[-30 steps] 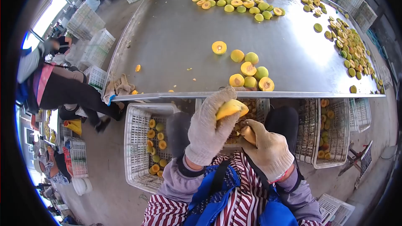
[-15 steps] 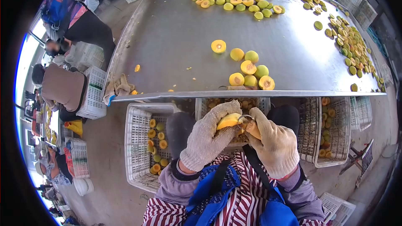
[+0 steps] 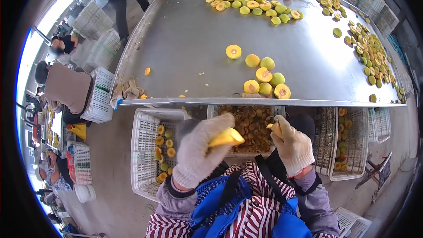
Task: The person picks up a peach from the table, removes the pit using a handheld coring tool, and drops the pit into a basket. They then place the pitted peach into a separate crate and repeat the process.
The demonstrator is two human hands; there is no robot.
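My left hand, in a pale knitted glove and a little blurred, is closed around a yellow peach half. It is above the gap between the left crate and the middle one. My gloved right hand grips a small pitting tool with a light handle and a hooked metal tip, apart from the fruit. Between and below the hands, a crate under the table edge holds many brown pits and scraps. To the left, a white crate contains several peach halves.
A metal table spans the front, with a small group of peach halves near its edge and larger piles at the back and right. A cloth glove lies at the left corner. Crates stand at right; co-workers are at left.
My hands have moved apart: the left went left with the peach half, the right drew away with the tool. The pit crate is now more visible. A standing person at left has moved back.
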